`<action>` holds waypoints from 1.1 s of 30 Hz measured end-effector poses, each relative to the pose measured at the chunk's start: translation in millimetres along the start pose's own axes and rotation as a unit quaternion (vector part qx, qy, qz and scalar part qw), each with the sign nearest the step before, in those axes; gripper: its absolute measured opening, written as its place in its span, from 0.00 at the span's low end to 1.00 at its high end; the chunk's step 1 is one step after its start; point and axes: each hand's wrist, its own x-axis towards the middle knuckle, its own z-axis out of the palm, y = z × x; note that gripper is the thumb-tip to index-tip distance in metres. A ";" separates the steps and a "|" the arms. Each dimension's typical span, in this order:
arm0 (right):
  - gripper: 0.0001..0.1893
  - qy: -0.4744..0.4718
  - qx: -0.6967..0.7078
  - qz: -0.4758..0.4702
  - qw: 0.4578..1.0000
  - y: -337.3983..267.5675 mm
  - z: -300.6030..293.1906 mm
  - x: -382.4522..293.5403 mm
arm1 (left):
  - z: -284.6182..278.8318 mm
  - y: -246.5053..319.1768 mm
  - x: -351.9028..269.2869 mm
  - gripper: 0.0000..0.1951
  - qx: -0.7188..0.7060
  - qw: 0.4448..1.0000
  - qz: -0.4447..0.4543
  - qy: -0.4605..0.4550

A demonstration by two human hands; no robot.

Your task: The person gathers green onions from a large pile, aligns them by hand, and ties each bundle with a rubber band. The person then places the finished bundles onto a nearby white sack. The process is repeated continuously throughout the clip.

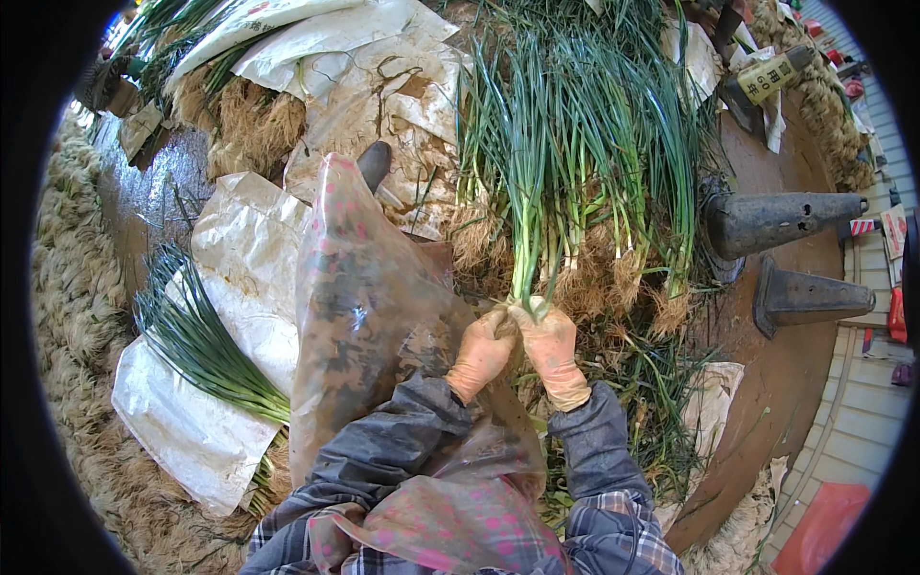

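Observation:
My left hand (483, 353) and my right hand (550, 355) wear stained, light-coloured gloves and meet just in front of my lap. Between them they grip the lower end of a green onion (527, 244). Its leaves stretch away from me over a wide pile of green onions (596, 136). Brown stringy roots (618, 277) hang from the near side of that pile. My fingers hide the root end of the held onion. A clear plastic apron (374, 302) with pink dots covers my legs.
A bundle of green onions (223, 359) lies on white sacking (194, 424) at my left. Rooty bundles (79, 302) line the left rim. Dark traffic cones (783, 215) lie sideways at right. Leaf trimmings (647, 410) cover the ground by my right arm. More sacks (345, 50) lie ahead.

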 end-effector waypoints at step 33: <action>0.39 -0.039 -0.189 0.537 0.821 99.2 -200.4 -240.8 | 5.5 5.3 -1.2 0.19 0.145 0.969 0.171 0.104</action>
